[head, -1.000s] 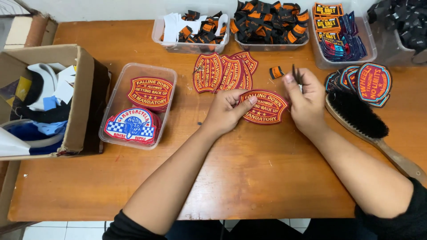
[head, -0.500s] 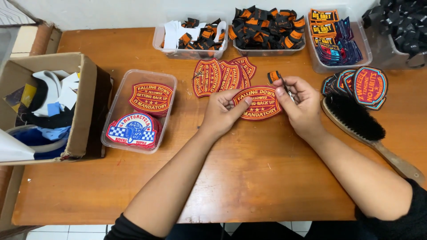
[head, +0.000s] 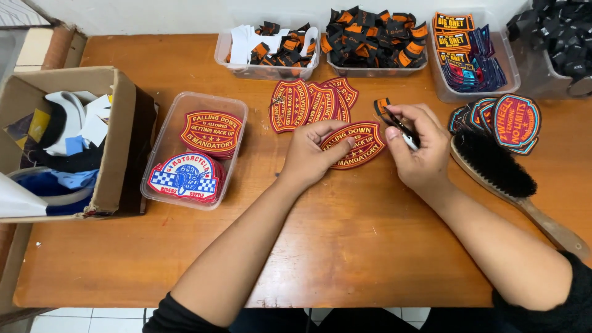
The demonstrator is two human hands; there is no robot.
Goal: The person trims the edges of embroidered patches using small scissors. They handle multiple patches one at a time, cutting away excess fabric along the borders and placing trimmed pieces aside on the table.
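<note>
My left hand grips the left end of a red oval embroidered patch with yellow lettering, just above the wooden table. My right hand is at the patch's right end and holds a small dark tool with a white tip between its fingers. A small orange and black tag lies just beyond the right hand's fingertips. Several more red patches fan out on the table behind the held one.
A clear tub at left holds red and blue-checkered patches. A cardboard box with scraps stands at far left. Three clear bins of tags line the back. A wooden brush and round patches lie at right.
Both hands have lifted the red oval patch slightly and drawn closer together on it. My right hand has turned the small tool down toward the patch's right end.
</note>
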